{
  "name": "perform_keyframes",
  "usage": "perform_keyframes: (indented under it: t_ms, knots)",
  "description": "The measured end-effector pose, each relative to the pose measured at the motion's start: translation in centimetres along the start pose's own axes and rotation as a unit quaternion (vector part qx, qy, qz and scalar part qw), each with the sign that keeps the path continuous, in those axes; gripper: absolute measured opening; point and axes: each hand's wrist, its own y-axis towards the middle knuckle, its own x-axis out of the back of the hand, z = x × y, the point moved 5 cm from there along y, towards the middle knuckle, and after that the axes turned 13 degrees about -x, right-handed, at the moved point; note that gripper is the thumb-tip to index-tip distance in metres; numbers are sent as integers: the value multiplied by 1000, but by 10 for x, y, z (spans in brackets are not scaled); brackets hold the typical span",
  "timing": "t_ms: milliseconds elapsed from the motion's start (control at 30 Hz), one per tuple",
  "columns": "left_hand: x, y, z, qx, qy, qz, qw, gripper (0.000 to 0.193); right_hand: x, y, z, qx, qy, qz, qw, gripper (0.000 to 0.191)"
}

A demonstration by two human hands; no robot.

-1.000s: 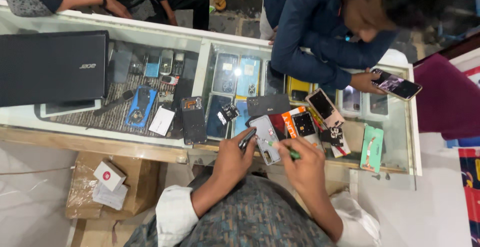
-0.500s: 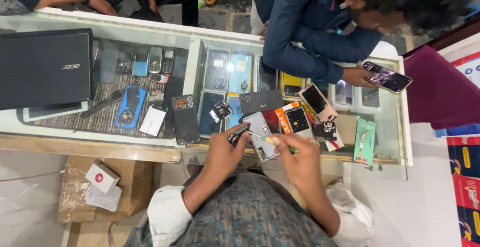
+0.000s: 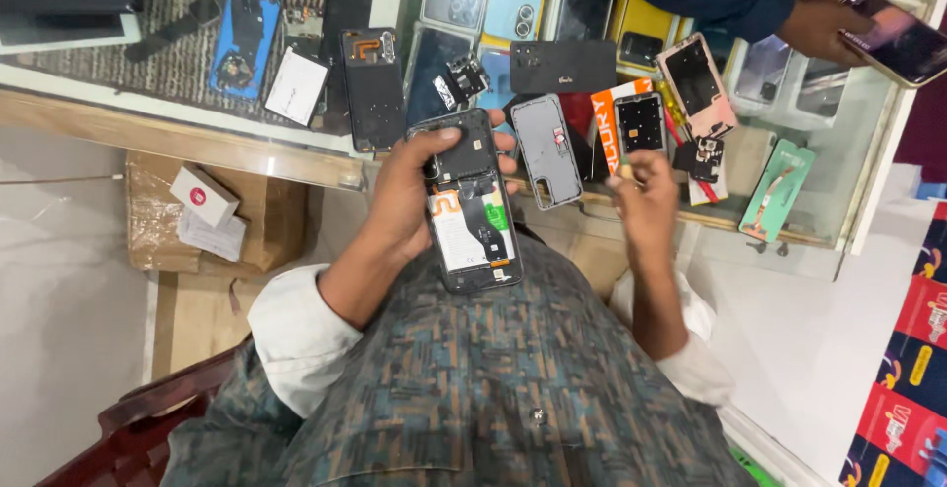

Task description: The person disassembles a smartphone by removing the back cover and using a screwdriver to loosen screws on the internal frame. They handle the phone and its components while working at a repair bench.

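A small white box with a red round label (image 3: 203, 196) lies on a brown carton (image 3: 266, 216) below the glass counter's (image 3: 138, 112) near edge. The left hand (image 3: 409, 196) grips an opened black phone with its white battery exposed (image 3: 472, 206), held off the near edge. The right hand (image 3: 646, 196), fingers pinched together, hovers just beside it.

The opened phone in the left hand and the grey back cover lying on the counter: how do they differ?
The opened phone is held up off the counter in the left hand; the grey back cover lies flat on the glass counter. The phone shows its battery and ribbon cable inside; the cover is a nearly bare shell. Both are phone-shaped and lie inner side up.
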Motion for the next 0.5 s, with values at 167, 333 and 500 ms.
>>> perform_keyframes:
  t_ms: [167, 333, 500]
  knots:
    - [-5, -23, 20, 61, -122, 81, 987, 75, -40, -4, 25, 166, -263, -71, 948, 22]
    - [-3, -35, 27, 58, -133, 100, 984, 82, -68, -6, 41, 206, -348, -47, 913, 16]
    - [2, -33, 17, 3, -129, 83, 988, 91, -87, -4, 42, 239, -384, -22, 892, 11]
